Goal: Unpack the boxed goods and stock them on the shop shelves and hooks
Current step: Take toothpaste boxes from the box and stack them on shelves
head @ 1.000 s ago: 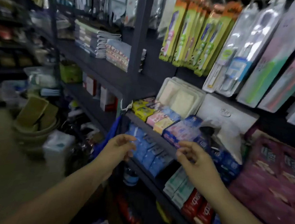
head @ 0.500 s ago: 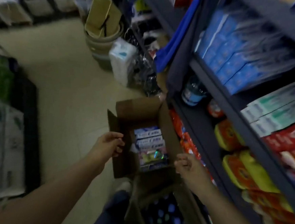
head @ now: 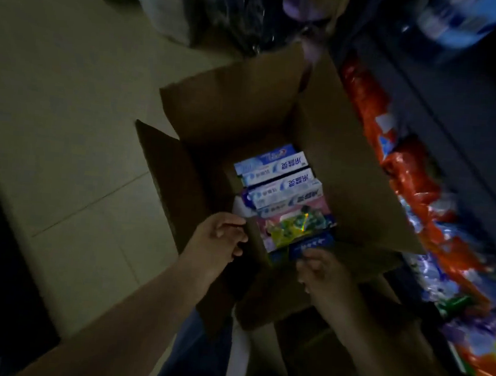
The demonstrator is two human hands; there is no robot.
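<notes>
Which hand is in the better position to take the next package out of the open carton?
The right hand, probably. Its fingers already touch the dark blue package at the near end of the cardboard carton. The left hand is at the carton's left wall, beside the goods.

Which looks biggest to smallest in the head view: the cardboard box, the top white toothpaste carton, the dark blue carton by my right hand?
1. cardboard box
2. top white toothpaste carton
3. dark blue carton, though it is partly hidden, so unsure.

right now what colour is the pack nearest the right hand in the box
Dark blue with white lettering: the pack at the box's near end, by the right hand. Seen in the head view.
</notes>
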